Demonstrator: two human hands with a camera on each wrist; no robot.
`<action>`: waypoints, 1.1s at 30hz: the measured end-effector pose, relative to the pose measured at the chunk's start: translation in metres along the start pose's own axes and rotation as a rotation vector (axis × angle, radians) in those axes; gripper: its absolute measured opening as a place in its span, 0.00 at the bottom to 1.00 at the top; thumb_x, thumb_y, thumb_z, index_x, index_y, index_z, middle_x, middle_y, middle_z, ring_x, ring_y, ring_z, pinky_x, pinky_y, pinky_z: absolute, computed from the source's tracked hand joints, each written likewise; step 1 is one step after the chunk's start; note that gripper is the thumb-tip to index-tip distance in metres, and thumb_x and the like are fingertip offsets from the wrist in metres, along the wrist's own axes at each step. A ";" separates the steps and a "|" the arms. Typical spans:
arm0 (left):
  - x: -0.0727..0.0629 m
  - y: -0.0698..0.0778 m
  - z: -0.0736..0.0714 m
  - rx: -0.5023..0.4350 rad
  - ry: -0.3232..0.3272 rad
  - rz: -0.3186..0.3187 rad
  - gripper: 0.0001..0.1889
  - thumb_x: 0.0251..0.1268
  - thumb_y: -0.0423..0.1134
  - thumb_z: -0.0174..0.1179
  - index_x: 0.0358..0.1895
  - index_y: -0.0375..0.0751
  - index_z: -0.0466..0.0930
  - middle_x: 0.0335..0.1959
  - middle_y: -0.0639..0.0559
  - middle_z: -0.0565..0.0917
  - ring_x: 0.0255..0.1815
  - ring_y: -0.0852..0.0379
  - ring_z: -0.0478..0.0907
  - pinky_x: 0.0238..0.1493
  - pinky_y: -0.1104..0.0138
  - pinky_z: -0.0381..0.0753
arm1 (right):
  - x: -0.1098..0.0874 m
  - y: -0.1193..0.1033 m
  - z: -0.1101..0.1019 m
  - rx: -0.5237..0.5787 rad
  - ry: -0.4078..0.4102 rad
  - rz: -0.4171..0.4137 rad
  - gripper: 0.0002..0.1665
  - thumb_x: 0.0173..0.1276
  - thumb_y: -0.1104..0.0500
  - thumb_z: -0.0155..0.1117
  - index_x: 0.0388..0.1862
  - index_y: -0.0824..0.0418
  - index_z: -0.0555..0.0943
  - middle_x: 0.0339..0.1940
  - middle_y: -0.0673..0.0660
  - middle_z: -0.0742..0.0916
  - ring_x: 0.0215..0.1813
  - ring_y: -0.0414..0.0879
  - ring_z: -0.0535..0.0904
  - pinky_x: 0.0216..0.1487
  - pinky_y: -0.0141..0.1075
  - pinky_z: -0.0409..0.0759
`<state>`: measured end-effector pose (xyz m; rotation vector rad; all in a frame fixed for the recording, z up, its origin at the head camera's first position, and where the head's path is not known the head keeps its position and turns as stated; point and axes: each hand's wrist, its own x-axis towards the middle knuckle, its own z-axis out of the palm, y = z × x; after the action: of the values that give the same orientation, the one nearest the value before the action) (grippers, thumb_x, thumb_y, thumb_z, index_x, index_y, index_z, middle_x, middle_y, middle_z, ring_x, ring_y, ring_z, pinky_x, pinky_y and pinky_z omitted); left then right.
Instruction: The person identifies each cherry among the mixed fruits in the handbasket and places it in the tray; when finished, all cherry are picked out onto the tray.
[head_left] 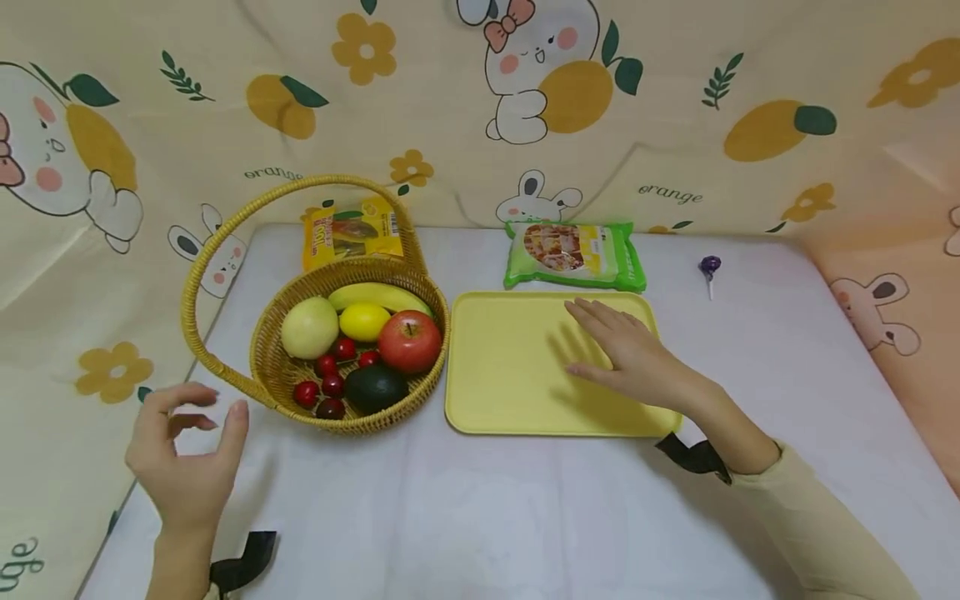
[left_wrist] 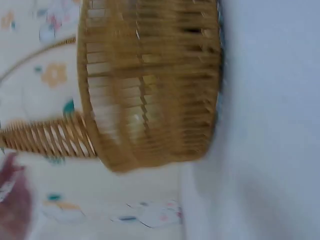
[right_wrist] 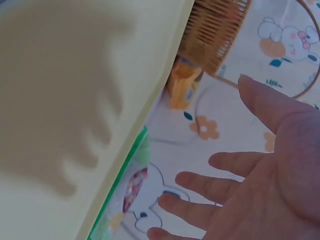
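Bunny cloth (head_left: 450, 125) hangs behind the white table (head_left: 480, 517) as we look down. Our left hand (head_left: 183, 454), at the lower left of the frame, has bent fingers with a gap to the thumb, and it holds nothing. Up and to the right of it, left of the middle, sits the woven basket (head_left: 360, 425) with fruit (head_left: 409, 343) inside. Its tall handle (head_left: 195, 287) runs from lower left to upper right, and its near end is close to our left hand. Our right hand (head_left: 622, 346) is farther off, fingers out straight above the yellow tray (head_left: 510, 392), also holding nothing.
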<state>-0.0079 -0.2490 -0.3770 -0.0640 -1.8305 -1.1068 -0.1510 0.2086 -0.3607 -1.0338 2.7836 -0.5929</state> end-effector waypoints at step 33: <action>-0.016 -0.062 -0.008 -0.012 -0.417 -0.207 0.32 0.50 0.16 0.68 0.62 0.28 0.70 0.54 0.43 0.79 0.58 0.59 0.72 0.47 0.77 0.79 | 0.264 -0.191 0.020 0.668 -0.642 -0.526 0.26 0.66 0.68 0.65 0.64 0.69 0.76 0.54 0.63 0.85 0.58 0.54 0.80 0.57 0.36 0.80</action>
<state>-0.0232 -0.2844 -0.4283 -0.1229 -2.2399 -1.3230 -0.2322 -0.1011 -0.2955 -1.4378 1.5903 -0.9424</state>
